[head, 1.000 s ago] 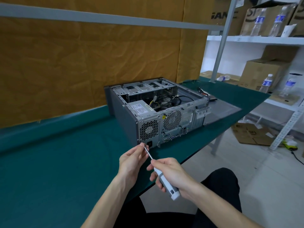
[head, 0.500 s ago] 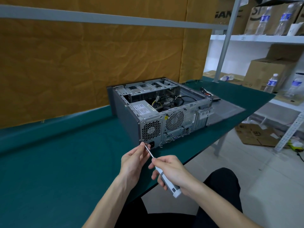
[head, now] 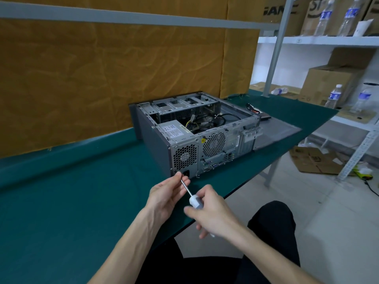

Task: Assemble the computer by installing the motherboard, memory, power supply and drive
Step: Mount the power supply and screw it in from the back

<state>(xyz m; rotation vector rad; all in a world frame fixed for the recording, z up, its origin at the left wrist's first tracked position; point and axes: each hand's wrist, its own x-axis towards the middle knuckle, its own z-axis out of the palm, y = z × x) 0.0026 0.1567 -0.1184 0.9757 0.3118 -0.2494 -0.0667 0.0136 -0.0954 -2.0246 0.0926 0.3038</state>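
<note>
Right hand [head: 215, 216] gripping screwdriver [head: 194, 200], left hand [head: 166, 193] pinching its tip, computer case [head: 196, 134] just beyond

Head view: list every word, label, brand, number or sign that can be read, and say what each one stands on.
"GAN", cut off at both ends: on a cardboard box on the top shelf.
"ST", partly cut off: on the next cardboard box along that shelf.
Yellow warning triangle, a sign without readable text: on the computer case, beside the rear fan.
Power supply label: printed lines too small to read.
Water bottle labels: blue, blurred, unreadable.
</note>
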